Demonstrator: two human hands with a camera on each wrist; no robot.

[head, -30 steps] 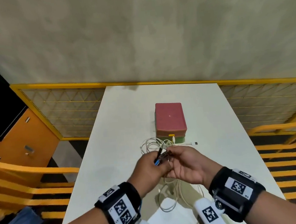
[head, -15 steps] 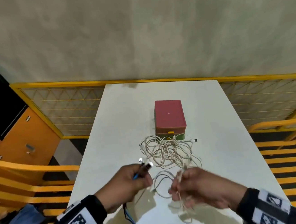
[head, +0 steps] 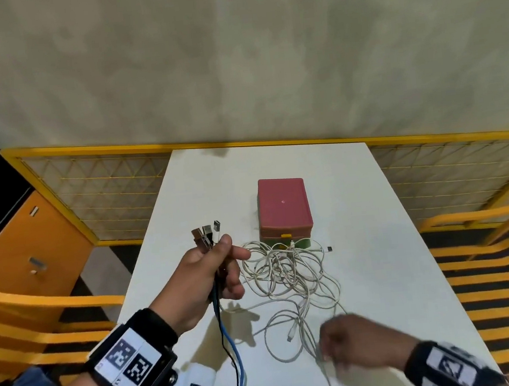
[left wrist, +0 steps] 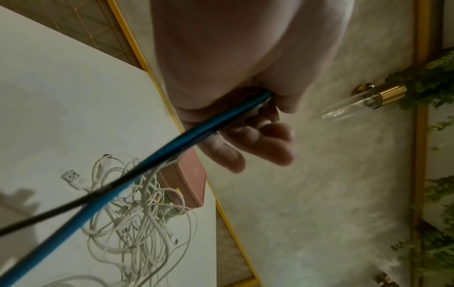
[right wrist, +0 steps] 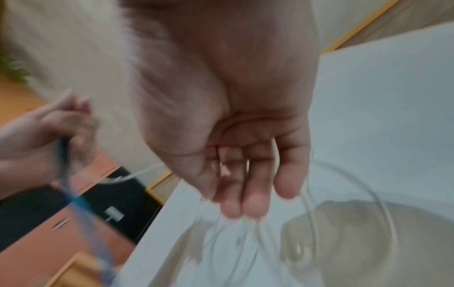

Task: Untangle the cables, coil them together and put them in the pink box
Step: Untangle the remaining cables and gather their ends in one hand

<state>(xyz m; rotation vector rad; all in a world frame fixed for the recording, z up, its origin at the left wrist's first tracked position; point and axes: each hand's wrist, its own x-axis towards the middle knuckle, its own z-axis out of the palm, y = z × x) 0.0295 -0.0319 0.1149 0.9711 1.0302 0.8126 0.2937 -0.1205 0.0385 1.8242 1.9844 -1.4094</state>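
My left hand (head: 220,266) is raised over the table's left side and grips a bundle of cable ends, with several USB plugs (head: 204,232) sticking up from the fist. A blue cable (head: 230,344) and a black cable (head: 228,355) hang from it past the front edge; the left wrist view shows the blue cable (left wrist: 157,157) running out of my left hand (left wrist: 245,139). A tangle of white cables (head: 285,270) lies in front of the closed pink box (head: 283,208). My right hand (head: 351,343), blurred, hovers low among loose white strands; its fingers (right wrist: 253,203) point down, straight.
The white table (head: 381,236) ends close in front of me. Yellow railings (head: 487,263) flank both sides, an orange cabinet (head: 25,246) stands at the left, and a plain wall rises behind the table.
My left hand has lifted the cable ends up and away from me. My right hand has let go of the white cable it pinched and has swung right, towards the front edge.
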